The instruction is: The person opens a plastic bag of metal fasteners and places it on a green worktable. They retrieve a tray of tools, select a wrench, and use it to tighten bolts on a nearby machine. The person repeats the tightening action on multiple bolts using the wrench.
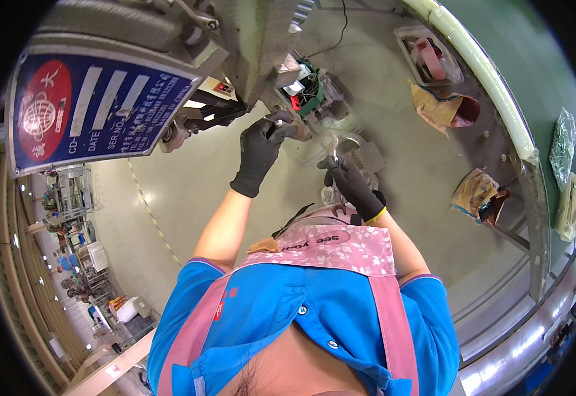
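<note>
Both of my hands wear black gloves. My left hand (261, 150) is raised at the metal end of the machine (301, 131), its fingers pinched around a small pale piece (278, 123) whose kind is too small to tell. To its right, my right hand (352, 181) is closed around the handle of a wrench (329, 143). The silvery head of this wrench points up and away from me, close to the machine's metal end. Just beyond my hands sits a green bin (312, 92) holding white and red items.
A large grey machine with a blue nameplate (96, 109) fills the upper left. At right, below the green table (532, 72), are a clear tub (443, 79) with pink items and two brown paper bags (443, 107). Shelving with equipment (70, 198) stands far left.
</note>
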